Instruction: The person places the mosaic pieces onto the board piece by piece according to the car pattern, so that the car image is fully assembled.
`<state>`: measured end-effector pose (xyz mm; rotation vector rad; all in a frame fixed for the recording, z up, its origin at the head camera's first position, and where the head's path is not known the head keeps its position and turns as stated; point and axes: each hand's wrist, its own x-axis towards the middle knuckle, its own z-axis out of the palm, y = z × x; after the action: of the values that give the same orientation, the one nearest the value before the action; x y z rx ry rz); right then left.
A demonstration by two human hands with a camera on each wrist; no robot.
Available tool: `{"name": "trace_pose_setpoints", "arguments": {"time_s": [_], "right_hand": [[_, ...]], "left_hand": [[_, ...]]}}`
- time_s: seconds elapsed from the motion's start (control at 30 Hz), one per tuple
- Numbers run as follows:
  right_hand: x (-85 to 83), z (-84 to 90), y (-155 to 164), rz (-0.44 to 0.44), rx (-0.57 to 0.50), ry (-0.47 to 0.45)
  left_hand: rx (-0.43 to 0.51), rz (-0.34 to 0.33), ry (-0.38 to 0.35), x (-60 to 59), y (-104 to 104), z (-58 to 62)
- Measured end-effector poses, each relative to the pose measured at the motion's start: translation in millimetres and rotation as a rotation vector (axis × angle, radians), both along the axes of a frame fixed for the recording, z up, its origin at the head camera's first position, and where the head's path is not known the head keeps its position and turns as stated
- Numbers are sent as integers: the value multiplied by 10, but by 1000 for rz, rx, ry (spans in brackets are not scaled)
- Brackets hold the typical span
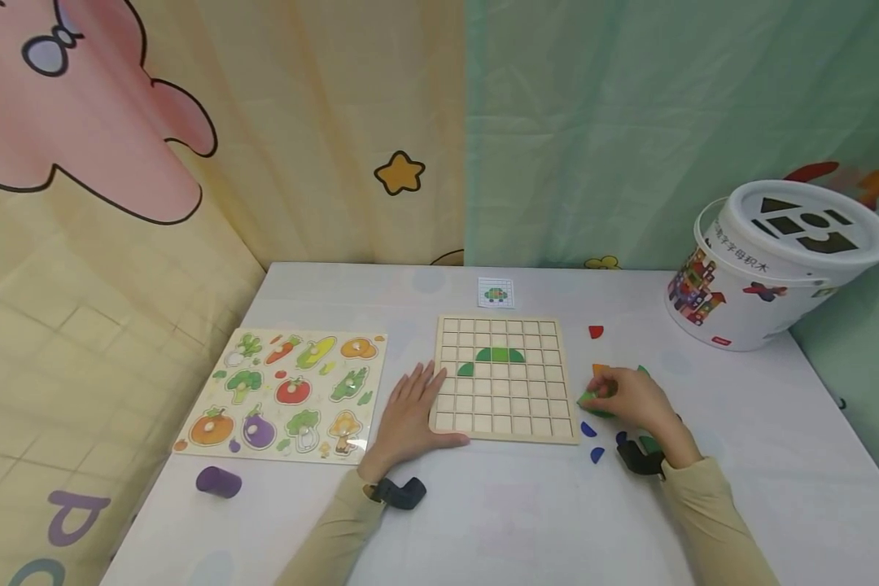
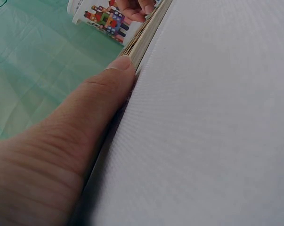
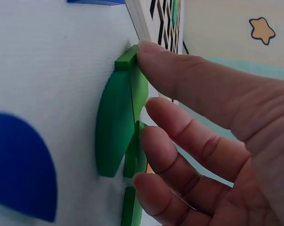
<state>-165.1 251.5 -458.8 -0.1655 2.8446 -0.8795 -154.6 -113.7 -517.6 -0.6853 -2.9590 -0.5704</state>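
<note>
A wooden grid board (image 1: pixel 513 407) lies on the table with several green pieces (image 1: pixel 500 355) set in its cells. My left hand (image 1: pixel 413 411) rests at the board's left and lower-left edges, fingers straight, thumb along the near edge. To the right of the board, my right hand (image 1: pixel 633 399) pinches a light green block (image 3: pixel 141 89) among other green pieces on the table. A dark green curved piece (image 3: pixel 114 125) touches that block in the right wrist view. Blue pieces (image 1: pixel 588 429) lie nearby, and an orange piece (image 1: pixel 599 369) is partly hidden by the hand.
A small picture card (image 1: pixel 496 293) lies behind the board, a red piece (image 1: pixel 596 332) to its right. On the left are a vegetable puzzle board (image 1: pixel 278 423) and a purple cylinder (image 1: pixel 219 482). A white bucket (image 1: pixel 762 301) stands at the back right.
</note>
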Motion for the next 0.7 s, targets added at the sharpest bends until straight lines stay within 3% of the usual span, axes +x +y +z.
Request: {"name": "trace_pose_setpoints", "arguments": {"time_s": [0.27,0.7], "right_hand": [[13,16,-14,-23,18,-46],[-36,14,-41,-42,42,-31]], "left_hand": [[7,-3,13,1,-3,-8],[-20,-8,12,-2,-4,1]]}}
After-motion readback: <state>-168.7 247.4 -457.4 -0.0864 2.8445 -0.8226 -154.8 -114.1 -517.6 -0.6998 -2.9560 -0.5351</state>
